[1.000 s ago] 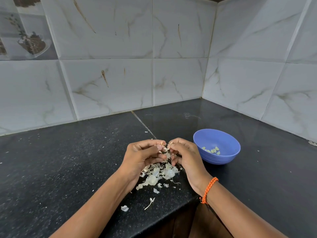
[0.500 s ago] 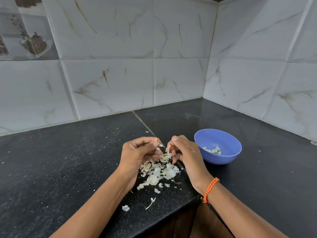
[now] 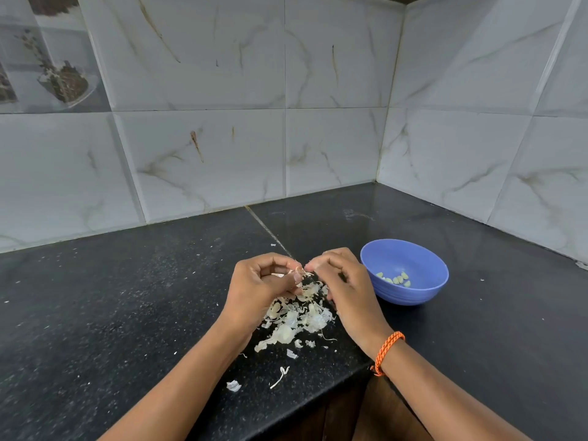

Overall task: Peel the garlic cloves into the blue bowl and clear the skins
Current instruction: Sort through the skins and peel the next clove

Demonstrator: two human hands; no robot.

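A picture tile point(image 3: 47, 58) with a printed plant design sits at the far left of the wall; the rest of the wall is glossy white tiles point(image 3: 203, 154) veined with grey and brown, meeting in a corner at the right. Below them lies the tabletop point(image 3: 95, 313), a black speckled stone slab with a thin seam running toward the middle and small white flecks scattered over it.

Near the front edge lie a loose curl of skin point(image 3: 234, 386) and a thin bent stem piece point(image 3: 280, 377). The left hand point(image 3: 257, 288) hangs over the tabletop with its fingers curled inward, pinching a small garlic clove point(image 3: 294, 272) with dry papery skin fraying from it. Beneath and between the two hands sits the pile of skins point(image 3: 296, 316), pale, flaky and crumpled, lying directly on the stone.

The right hand point(image 3: 346, 288) faces the left one, its fingertips curled and meeting the same clove at the top; how firmly it grips cannot be told. A braided orange wristband point(image 3: 386, 351) circles the right wrist.

Just to the right of that hand stands the blue bowl point(image 3: 413, 294), round, smooth and matte, with faint ridges on its outer wall. Several peeled cloves point(image 3: 396, 279), small and pale yellow-green, lie at its bottom.
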